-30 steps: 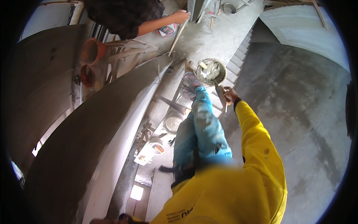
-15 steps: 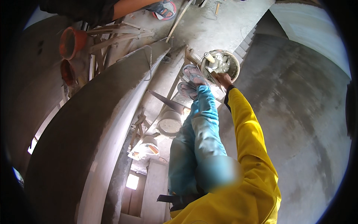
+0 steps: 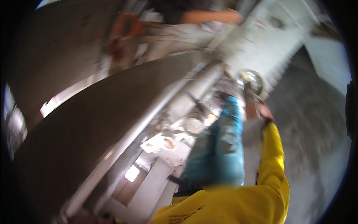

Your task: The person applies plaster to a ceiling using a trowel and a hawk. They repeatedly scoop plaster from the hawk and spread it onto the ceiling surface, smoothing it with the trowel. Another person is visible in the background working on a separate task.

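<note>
The picture is smeared by motion. My right hand [image 3: 265, 112] reaches out from a yellow sleeve [image 3: 274, 160] and is closed around a brown-handled tool [image 3: 250, 103]. The tool points up at a round metal pan [image 3: 252, 78] of pale mortar, which rests just beyond my foot. My leg in blue jeans [image 3: 223, 149] stretches toward the pan, left of the arm. My left hand does not show.
Another person's bare forearm [image 3: 212, 16] reaches in at the top, beside orange buckets [image 3: 126, 26]. A grey plastered wall [image 3: 313, 130] fills the right. A curved concrete slab [image 3: 93, 130] and a pipe [image 3: 186, 93] run along the left, with openings far below [image 3: 132, 173].
The view has swung and blurred. My right hand has drawn back from the pan's rim, down and to the right, with the tool's handle now between hand and pan.
</note>
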A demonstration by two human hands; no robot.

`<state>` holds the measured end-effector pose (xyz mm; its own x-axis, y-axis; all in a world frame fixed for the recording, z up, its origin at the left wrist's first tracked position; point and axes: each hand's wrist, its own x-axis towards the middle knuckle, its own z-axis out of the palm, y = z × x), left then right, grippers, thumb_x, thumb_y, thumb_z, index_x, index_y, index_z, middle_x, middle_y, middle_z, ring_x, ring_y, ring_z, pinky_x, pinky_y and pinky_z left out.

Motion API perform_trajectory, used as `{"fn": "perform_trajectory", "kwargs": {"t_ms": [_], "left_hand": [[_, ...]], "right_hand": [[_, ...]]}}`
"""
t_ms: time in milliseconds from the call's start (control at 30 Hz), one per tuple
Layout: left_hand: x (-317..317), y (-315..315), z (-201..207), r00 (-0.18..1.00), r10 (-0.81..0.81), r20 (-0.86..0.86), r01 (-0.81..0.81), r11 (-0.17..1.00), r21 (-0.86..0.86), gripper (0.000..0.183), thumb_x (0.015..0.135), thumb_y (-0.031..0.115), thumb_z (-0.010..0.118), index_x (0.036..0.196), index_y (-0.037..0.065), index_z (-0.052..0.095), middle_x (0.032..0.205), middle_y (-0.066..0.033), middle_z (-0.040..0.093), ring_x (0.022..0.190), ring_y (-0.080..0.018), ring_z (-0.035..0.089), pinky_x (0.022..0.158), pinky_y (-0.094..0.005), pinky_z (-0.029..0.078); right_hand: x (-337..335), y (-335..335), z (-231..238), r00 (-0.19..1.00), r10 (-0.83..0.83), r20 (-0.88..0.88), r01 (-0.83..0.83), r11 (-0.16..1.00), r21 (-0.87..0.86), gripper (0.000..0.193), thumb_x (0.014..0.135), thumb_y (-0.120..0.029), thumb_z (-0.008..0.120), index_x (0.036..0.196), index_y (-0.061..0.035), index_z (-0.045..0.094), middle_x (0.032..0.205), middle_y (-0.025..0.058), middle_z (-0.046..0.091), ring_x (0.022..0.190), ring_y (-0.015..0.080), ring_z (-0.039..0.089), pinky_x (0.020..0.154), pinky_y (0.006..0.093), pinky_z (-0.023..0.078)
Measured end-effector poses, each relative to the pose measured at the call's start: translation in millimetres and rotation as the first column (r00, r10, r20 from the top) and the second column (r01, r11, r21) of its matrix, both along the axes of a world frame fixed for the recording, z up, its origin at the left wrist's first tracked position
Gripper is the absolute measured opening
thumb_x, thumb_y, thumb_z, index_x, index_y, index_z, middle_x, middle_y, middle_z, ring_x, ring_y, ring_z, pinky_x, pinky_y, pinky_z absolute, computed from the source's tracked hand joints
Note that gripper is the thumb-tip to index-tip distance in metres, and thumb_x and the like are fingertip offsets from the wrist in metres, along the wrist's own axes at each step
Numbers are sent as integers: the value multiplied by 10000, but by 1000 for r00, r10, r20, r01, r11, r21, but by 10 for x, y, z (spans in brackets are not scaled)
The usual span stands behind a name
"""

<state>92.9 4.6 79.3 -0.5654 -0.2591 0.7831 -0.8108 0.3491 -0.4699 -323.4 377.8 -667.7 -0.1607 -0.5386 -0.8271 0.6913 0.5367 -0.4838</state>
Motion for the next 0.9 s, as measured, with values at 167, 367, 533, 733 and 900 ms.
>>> {"fn": "perform_trajectory", "kwargs": {"t_ms": [167, 367, 533, 733, 900], "left_hand": [[-253, -71, -413, 966, -5, -258, 18, 999, 49, 456, 1010, 241, 568, 1359, -29, 455, 1371, -201, 475, 1198, -356, 552, 963, -458, 519], [-873, -106, -685, 906, 179, -384, -213, 976, -47, 592, 1085, 465, 324, 1261, -86, 451, 1395, -264, 486, 1120, -314, 607, 866, -404, 548], [-988, -167, -699, 879, 159, -449, -179, 984, -2, 633, 1065, 543, 314, 1147, -48, 525, 1423, -254, 486, 1218, -324, 569, 966, -426, 520], [-1027, -124, -736, 880, 137, -454, -186, 980, -65, 732, 1042, 604, 358, 1327, -52, 517, 1367, -234, 552, 1239, -312, 558, 972, -431, 503], [-973, -134, -779, 878, 73, -472, -80, 997, 6, 638, 1068, 553, 332, 1230, -30, 534, 1421, -224, 506, 1213, -302, 564, 919, -400, 528]], "right_hand": [[183, -1012, 1577, 972, -102, 210, 189, 871, -454, 667, 927, -304, 594, 1511, -38, 415, 1382, 88, 585, 1210, 194, 597, 1040, 341, 480], [802, -2486, 3570, 970, 178, -166, -243, 697, -675, 640, 932, -272, 725, 1459, -29, 457, 1386, 97, 538, 1270, 204, 511, 1100, 350, 385], [1062, -3306, 4838, 915, 27, -403, -393, 281, -875, 507, 861, -144, 732, 1327, -21, 576, 1235, 153, 596, 1096, 287, 599, 975, 370, 453], [1175, -3503, 4972, 858, 41, -513, -511, 187, -839, 506, 856, -106, 712, 1331, -16, 565, 1195, 160, 608, 1001, 283, 601, 882, 356, 467], [1256, -3578, 4982, 856, 126, -501, -516, 181, -837, 508, 871, -116, 704, 1346, -12, 556, 1190, 153, 613, 1044, 268, 605, 920, 351, 470]]}}
